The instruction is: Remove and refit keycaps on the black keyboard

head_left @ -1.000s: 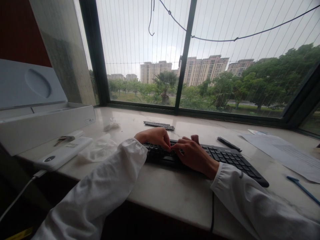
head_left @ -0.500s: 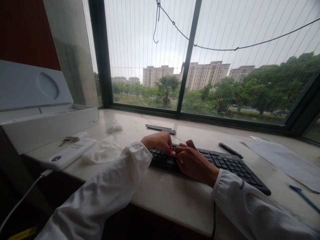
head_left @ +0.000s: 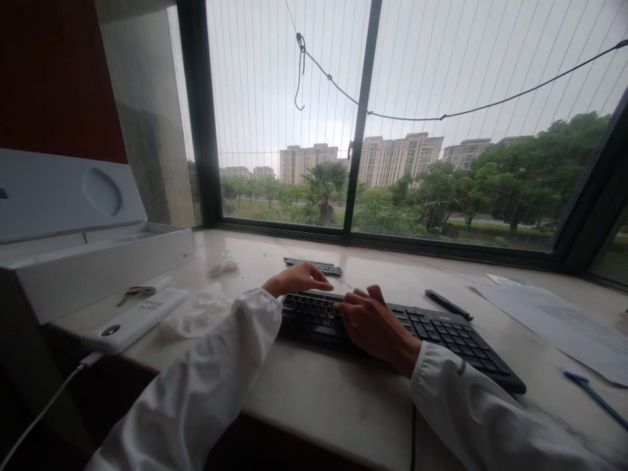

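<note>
- Because the keys point(head_left: 424, 319) were small, light fingertip pressure and a steady keyboard point(head_left: 464, 340) probably served best.
- Right hand point(head_left: 375, 327) rested on the keyboard, fingers bent; left hand point(head_left: 300, 278) hung by its back edge, fingertips together; whether either grasped anything, I could not tell.
- The keyboard lay beneath them, set back from the tabletop's point(head_left: 314, 392) front edge.

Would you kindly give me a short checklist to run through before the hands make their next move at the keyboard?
1. Keyboard resting on the counter: ok.
2. Right hand at the keyboard: ok, over its middle.
3. Left hand free of the keys: cannot tell; it is over the rear edge, contact unclear.
4. Small part between the left fingers: cannot tell, too small.
5. Paper apart from the keyboard: ok, off to the right.
</note>
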Demonstrator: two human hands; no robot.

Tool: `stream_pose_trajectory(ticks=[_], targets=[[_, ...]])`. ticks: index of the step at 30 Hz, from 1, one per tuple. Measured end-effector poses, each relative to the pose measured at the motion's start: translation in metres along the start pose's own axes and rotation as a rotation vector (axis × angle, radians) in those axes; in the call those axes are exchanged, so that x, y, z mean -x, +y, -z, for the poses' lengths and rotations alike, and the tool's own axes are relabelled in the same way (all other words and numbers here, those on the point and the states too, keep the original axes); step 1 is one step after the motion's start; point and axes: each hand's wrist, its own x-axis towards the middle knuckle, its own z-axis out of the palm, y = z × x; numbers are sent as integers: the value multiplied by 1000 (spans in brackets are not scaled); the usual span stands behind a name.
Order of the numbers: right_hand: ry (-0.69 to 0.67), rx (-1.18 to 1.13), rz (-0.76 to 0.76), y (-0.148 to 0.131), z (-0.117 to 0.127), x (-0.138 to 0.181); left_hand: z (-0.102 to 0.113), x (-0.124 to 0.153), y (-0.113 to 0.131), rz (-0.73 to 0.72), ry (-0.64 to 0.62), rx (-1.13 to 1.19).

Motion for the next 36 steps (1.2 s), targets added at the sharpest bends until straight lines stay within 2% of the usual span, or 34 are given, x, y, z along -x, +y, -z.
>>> stream_pose_trajectory(ticks=[4,6,10,18,30,36], targets=[[14,-23,-10,-1,1,0,-2,-8,-20,180,370,-305],[-7,-49,2,-2,0,1,-5,-11,-31,253,441,-413],[-2,-106,-8,-1,-5,2,-5,-11,-42,329,481,-500],[2,-126,-23,-2,-5,4,-2,-10,-44,314,492,-627],[36,-174,-19,2,-6,6,-3,-9,-46,336,521,-468],[38,-172,-17,2,-7,5,-4,-11,-50,344,518,-482]])
